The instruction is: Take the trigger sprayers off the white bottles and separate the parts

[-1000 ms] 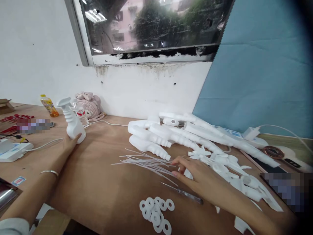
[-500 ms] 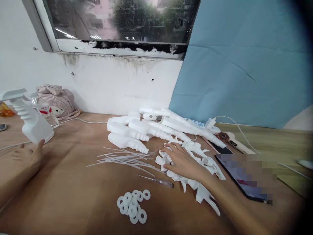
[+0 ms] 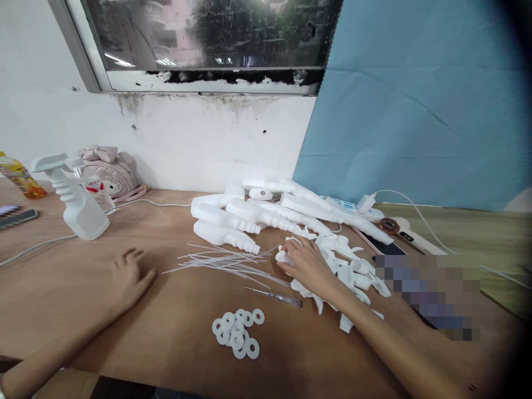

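Observation:
Over the sloping left part of the table, my left hand [image 3: 129, 280] is open and empty, its thumb and fingers apart. My right hand [image 3: 310, 266] is at the near-left side of a pile of white spray trigger heads [image 3: 347, 274]. Its thumb and fingers close around one white spray trigger head [image 3: 283, 256], mostly hidden by the hand. Left of that pile lie thin white dip tubes [image 3: 224, 263]. Behind them several white spray bottles [image 3: 224, 235] lie on their sides. A clear-handled screwdriver [image 3: 282, 298] and a heap of white ring washers [image 3: 238, 335] are nearer me.
An assembled white spray bottle [image 3: 85, 208] stands at the left, before a pink bag [image 3: 110, 174] and a drink bottle [image 3: 22, 177]. White cables cross the table [image 3: 174, 327]. A handheld fan [image 3: 409, 233] and a blurred-out tablet [image 3: 428, 296] lie at the right.
My left hand has moved right and nearer me, away from the standing spray bottle. My right hand stays at the trigger heads, its fingers closer around one. The view has shifted slightly left.

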Demonstrator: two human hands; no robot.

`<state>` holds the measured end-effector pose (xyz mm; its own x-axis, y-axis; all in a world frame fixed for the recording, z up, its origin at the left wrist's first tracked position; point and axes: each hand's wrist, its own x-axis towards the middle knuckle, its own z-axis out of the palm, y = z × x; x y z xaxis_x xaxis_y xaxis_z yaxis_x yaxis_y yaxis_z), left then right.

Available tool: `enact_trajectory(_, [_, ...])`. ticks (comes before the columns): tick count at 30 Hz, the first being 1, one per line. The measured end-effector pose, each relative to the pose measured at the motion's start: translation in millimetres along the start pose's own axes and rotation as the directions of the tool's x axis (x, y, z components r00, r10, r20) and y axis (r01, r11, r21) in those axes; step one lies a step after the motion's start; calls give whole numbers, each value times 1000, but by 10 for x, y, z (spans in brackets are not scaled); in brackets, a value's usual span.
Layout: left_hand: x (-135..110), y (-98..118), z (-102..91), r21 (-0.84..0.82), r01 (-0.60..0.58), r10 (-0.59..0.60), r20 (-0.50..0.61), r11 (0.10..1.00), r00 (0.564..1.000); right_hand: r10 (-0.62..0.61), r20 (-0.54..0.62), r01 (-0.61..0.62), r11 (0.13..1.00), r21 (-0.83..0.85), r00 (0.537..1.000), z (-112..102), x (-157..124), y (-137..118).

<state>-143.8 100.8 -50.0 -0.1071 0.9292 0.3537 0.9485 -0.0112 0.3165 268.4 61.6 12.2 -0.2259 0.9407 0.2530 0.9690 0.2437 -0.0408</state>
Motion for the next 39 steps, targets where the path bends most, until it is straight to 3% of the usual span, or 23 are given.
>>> enact_trajectory(1, [-124,140,13,-17,-118,118,40,993,992,25,-36,-23,999,43,999,-41,-3,9])
enact_trajectory(3, [-360,427,-13,-89,-455,462,91,886,882,84,-104,-67,986,150,991,-129,-10,15])
enact_trajectory(4, [-459,567,-50,-157,-568,587,134,808,798,126,-129,-96,971,219,984,-170,-15,7])
enact_trajectory(6, [-585,826,-145,-317,-719,786,270,618,557,229,-152,-147,896,419,961,-233,-25,-40])
enact_trajectory(8, [-603,1046,-231,-415,-759,861,324,502,392,301,-131,-137,723,677,944,-250,-33,-137])
enact_trajectory(11, [-473,1295,-277,-483,-777,907,328,403,266,293,-102,-19,381,924,951,-165,-36,-365])
enact_trajectory(12, [-413,1356,-269,-497,-782,915,329,377,232,279,-91,1,308,951,956,-109,-36,-451])
enact_trajectory(14, [-307,1441,-228,-509,-788,923,336,347,190,254,-52,-11,242,970,966,30,-32,-615])
enact_trajectory(18, [-201,1454,-124,-554,-744,918,339,372,207,277,21,-92,244,965,961,312,-8,-832])
enact_trajectory(20, [-168,1397,-107,-633,-668,916,336,391,218,308,40,-112,220,969,951,410,4,-878])
enact_trajectory(22, [-118,1331,-142,-707,-572,909,326,417,259,317,54,-117,184,976,947,475,1,-897])
enact_trajectory(24, [-46,1291,-226,-758,-462,879,316,460,357,310,56,-117,182,976,949,517,-20,-910])
enact_trajectory(27, [59,1336,-362,-802,-272,777,334,532,534,262,57,-127,259,957,963,562,-67,-942])
enact_trajectory(30, [93,1493,-363,-797,-161,681,371,583,631,181,63,-129,379,916,981,588,-109,-986])
enact_trajectory(32, [66,1598,-270,-790,-108,652,411,604,637,156,30,-97,440,893,987,587,-130,-1005])
enact_trajectory(36, [-38,1679,-44,-784,-26,644,490,620,587,87,-41,-7,492,871,995,558,-158,-1007])
enact_trajectory(39, [-115,1651,44,-830,128,646,510,542,569,15,-85,65,522,850,996,545,-162,-997])
